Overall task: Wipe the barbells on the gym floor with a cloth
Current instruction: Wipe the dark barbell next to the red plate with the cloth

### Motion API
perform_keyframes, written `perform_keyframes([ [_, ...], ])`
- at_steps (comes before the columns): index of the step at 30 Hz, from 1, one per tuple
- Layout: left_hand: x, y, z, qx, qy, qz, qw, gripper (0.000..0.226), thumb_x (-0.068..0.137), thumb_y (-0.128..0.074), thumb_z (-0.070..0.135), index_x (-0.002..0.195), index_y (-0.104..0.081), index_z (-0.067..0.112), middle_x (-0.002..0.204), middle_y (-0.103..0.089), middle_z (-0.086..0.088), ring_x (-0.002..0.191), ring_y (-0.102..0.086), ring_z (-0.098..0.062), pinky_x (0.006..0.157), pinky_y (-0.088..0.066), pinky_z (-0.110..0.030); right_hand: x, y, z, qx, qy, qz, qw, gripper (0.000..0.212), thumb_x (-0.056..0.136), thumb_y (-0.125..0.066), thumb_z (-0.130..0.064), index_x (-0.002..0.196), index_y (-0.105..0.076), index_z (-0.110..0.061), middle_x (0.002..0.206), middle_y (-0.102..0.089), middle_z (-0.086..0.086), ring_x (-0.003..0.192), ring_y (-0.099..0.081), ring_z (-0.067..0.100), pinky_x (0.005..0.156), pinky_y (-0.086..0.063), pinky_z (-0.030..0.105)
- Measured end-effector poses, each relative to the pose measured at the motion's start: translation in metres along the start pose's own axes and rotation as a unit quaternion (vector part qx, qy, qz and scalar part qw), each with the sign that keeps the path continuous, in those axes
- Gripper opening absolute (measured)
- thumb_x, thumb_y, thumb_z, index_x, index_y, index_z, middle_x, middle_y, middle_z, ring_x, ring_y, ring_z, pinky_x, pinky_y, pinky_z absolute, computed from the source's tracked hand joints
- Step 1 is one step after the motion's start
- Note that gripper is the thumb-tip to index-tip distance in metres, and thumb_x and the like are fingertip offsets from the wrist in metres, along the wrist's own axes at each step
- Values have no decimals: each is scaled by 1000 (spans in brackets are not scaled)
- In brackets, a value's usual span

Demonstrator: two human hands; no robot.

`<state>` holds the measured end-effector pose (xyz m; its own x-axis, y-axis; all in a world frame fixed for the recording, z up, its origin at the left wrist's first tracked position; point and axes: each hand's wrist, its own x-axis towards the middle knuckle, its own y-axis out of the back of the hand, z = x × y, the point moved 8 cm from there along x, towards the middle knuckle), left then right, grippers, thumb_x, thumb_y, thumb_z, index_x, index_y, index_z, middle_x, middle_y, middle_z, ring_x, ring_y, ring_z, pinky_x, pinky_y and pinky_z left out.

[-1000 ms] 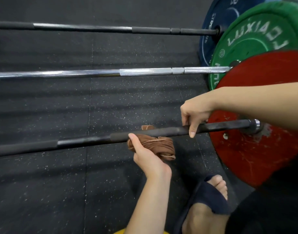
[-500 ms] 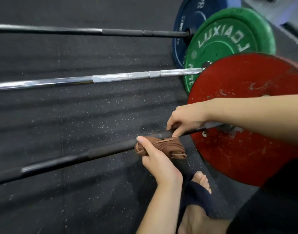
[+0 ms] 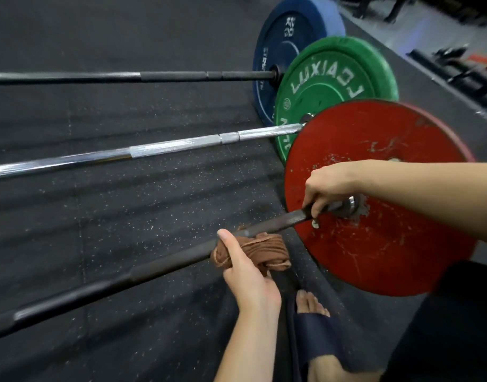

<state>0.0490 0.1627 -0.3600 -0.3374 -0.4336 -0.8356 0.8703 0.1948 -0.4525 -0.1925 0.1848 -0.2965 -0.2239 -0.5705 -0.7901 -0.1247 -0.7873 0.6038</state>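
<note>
Three barbells lie side by side on the black rubber floor. The nearest dark bar (image 3: pixel 143 271) runs up to a scuffed red plate (image 3: pixel 374 244). My left hand (image 3: pixel 245 271) grips a bunched brown cloth (image 3: pixel 264 250) wrapped around this bar. My right hand (image 3: pixel 325 188) curls its fingers round the same bar, close to the red plate's collar. Behind lies a chrome bar (image 3: pixel 154 150) with a green plate (image 3: pixel 333 89). Farthest is a black bar (image 3: pixel 126 77) with a blue plate (image 3: pixel 289 37).
My foot in a dark blue slipper (image 3: pixel 316 332) rests on the floor just under the near bar, beside the red plate. Dark gym equipment (image 3: pixel 462 73) stands blurred at the far right. Speckled black matting (image 3: pixel 126 210) stretches between the bars.
My left hand has slid the cloth along the near bar toward the red plate. My right hand has shifted along the bar to the collar. The view has swung right.
</note>
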Motion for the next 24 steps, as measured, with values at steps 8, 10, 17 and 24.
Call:
perform_keyframes([
  [8, -8, -36, -37, 15, 3, -46, 999, 80, 81, -68, 66, 131, -60, 4, 124, -72, -13, 107, -73, -25, 97, -58, -39, 23, 8, -19, -139, 14, -75, 987, 27, 83, -81, -36, 92, -77, -11, 69, -64, 2, 69, -61, 24, 60, -43, 28],
  [10, -14, -34, -40, 10, 4, -53, 999, 80, 80, -68, 67, 128, -61, 3, 119, -74, -14, 106, -74, -28, 102, -56, -44, 20, 9, -16, -121, 10, -68, 990, 27, 82, -81, -38, 92, -79, -12, 69, -66, 2, 68, -62, 22, 65, -49, 30],
  [17, -6, -12, -22, 3, -35, 33, 999, 76, 84, -65, 70, 127, -57, 9, 115, -73, -6, 96, -74, -23, 76, -60, -34, 12, 6, -2, -52, 17, -14, 998, 29, 83, -78, -47, 101, -80, -24, 84, -74, 0, 80, -67, 20, 69, -53, 31],
  [24, -2, -4, -12, -12, -35, 7, 999, 76, 84, -63, 71, 133, -55, 13, 118, -72, -1, 96, -74, -17, 74, -57, -29, -13, -14, 14, 17, -32, 89, 995, 46, 90, -65, -60, 120, -72, -26, 102, -74, 0, 92, -66, 21, 73, -46, 28],
])
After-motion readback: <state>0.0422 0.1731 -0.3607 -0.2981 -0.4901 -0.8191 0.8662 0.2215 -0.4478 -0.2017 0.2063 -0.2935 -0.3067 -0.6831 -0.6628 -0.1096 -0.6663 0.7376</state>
